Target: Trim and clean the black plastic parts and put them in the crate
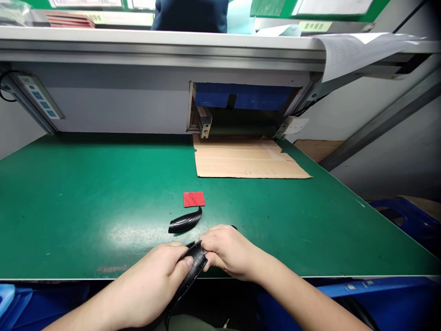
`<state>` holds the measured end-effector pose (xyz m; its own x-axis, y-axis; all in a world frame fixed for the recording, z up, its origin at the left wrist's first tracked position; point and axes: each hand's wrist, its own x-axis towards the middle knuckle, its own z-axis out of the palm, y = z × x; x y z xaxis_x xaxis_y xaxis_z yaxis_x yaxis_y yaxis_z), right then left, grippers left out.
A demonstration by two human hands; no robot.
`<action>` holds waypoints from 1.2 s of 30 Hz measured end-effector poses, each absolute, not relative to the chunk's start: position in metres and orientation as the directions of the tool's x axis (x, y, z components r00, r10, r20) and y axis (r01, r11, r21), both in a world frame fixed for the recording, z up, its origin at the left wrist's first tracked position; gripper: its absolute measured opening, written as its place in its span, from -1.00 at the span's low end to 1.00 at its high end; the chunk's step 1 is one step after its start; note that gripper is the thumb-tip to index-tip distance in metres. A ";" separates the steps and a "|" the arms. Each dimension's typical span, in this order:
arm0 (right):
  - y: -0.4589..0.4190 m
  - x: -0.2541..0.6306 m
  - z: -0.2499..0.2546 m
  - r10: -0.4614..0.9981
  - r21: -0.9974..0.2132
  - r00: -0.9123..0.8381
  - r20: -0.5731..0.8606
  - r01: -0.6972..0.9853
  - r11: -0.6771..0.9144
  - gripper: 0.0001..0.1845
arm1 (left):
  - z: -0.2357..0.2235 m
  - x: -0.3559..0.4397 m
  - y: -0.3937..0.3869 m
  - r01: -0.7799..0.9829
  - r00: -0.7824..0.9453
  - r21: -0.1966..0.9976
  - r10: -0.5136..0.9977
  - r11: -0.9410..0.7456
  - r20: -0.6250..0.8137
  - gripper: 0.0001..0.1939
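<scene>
My left hand (155,280) is closed around a long, curved black plastic shell (195,266), with its thumb pressed on the inner face. The shell is held tilted at the front edge of the green table. At the shell's upper end, my right hand (229,250) is closed in a pinch. A dark tip pokes out behind its knuckles, but what it grips is mostly hidden by the fingers. Just beyond my hands, a ribbed black plastic piece (185,222) with a thin curved end lies on the table. A red card (194,199) with handwriting lies behind it.
A flat cardboard sheet (248,158) lies on the green table (103,184) before an opening in the back panel. Blue bins (389,299) stand below the front edge at right and left. A power strip (40,97) is fixed at the left.
</scene>
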<state>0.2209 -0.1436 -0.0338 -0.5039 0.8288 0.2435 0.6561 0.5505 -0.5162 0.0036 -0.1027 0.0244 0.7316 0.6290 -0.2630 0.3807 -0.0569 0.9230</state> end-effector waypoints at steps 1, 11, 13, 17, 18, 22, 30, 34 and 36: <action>-0.143 0.224 -0.032 0.839 -0.590 -0.497 0.220 0.617 0.521 -0.27 | 0.025 0.004 -0.102 0.411 0.734 0.907 0.622 -0.089 -0.271 -0.71; -0.150 0.223 -0.012 0.928 -0.777 -0.298 0.224 0.520 0.355 -0.50 | 0.026 0.001 -0.096 0.445 0.737 0.880 0.626 -0.165 -0.256 -0.69; -0.152 0.220 -0.011 0.934 -0.783 -0.277 0.224 0.520 0.342 -0.57 | 0.025 0.001 -0.096 0.452 0.731 0.877 0.631 -0.160 -0.261 -0.69; -0.152 0.222 -0.011 0.929 -0.697 -0.219 0.298 0.616 0.368 -0.53 | 0.020 -0.002 -0.094 0.435 0.712 0.898 0.636 -0.067 -0.298 -0.60; -0.152 0.222 -0.012 0.924 -0.650 -0.227 0.309 0.658 0.379 -0.47 | 0.018 -0.003 -0.093 0.410 0.713 0.912 0.628 -0.013 -0.311 -0.55; -0.152 0.216 -0.016 0.904 -0.430 -0.293 0.312 0.805 0.409 -0.27 | 0.011 -0.004 -0.092 0.307 0.733 0.926 0.566 0.221 -0.378 -0.47; -0.144 0.201 -0.025 0.883 -0.163 -0.303 0.359 0.911 0.379 -0.17 | 0.019 -0.004 -0.100 0.322 0.682 0.892 0.576 0.318 -0.451 -0.42; -0.145 0.200 -0.025 0.887 -0.122 -0.314 0.338 0.920 0.372 -0.15 | 0.014 -0.003 -0.100 0.274 0.679 0.907 0.604 0.319 -0.418 -0.48; -0.146 0.199 -0.025 0.881 -0.095 -0.326 0.343 0.921 0.378 -0.16 | 0.009 -0.002 -0.100 0.246 0.669 0.911 0.623 0.330 -0.406 -0.47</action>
